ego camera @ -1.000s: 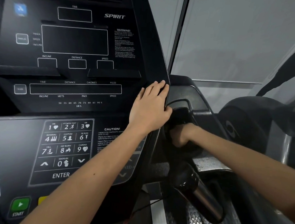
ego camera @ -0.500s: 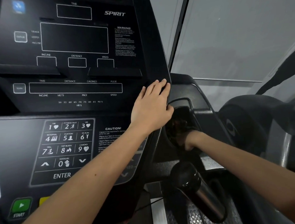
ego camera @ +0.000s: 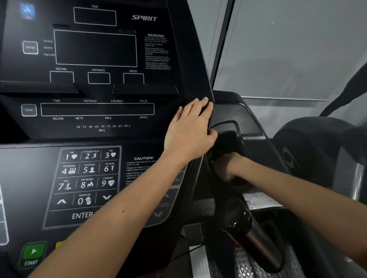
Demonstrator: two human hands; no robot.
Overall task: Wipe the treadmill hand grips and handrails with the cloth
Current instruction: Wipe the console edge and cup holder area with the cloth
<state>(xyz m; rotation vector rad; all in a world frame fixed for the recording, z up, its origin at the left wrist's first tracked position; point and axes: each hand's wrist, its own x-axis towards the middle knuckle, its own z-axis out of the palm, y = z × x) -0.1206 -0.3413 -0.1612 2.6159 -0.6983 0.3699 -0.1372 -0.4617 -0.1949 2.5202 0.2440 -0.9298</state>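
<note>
Although the treadmill console (ego camera: 95, 114) fills the left half of the view, the work sits off its right edge, where a black side moulding (ego camera: 249, 114) holds a dark pocket (ego camera: 231, 138). Below that pocket is the hand grip (ego camera: 252, 236), glossy black at its top and chrome lower down. Its long axis runs from the console down and rightward toward the person.

The left hand (ego camera: 189, 130) lies flat on the console's right edge, fingers straight, holding nothing. The right hand (ego camera: 226, 168) reaches into the pocket with its fingers hidden in shadow, so whether it clasps anything cannot be told. A dark speckled bunch just above its knuckles is probably the cloth (ego camera: 216, 154). From there the grip lies just below and nearer the person, so the right hand is plainly the closer one for it.

Readable writing: SPIRIT, WARNING!, CAUTION!, TIME, INCLINE, DISTANCE, SPEED, CALORIES, PULSE, METS, PACE, HR %. The keypad numbers carry FITNESS TEST, CUSTOM, 5K RUN, INTERVAL, HILL, FAT BURN, CARDIO and MANUAL, then come ENTER and a green START button (ego camera: 33, 253).
</note>
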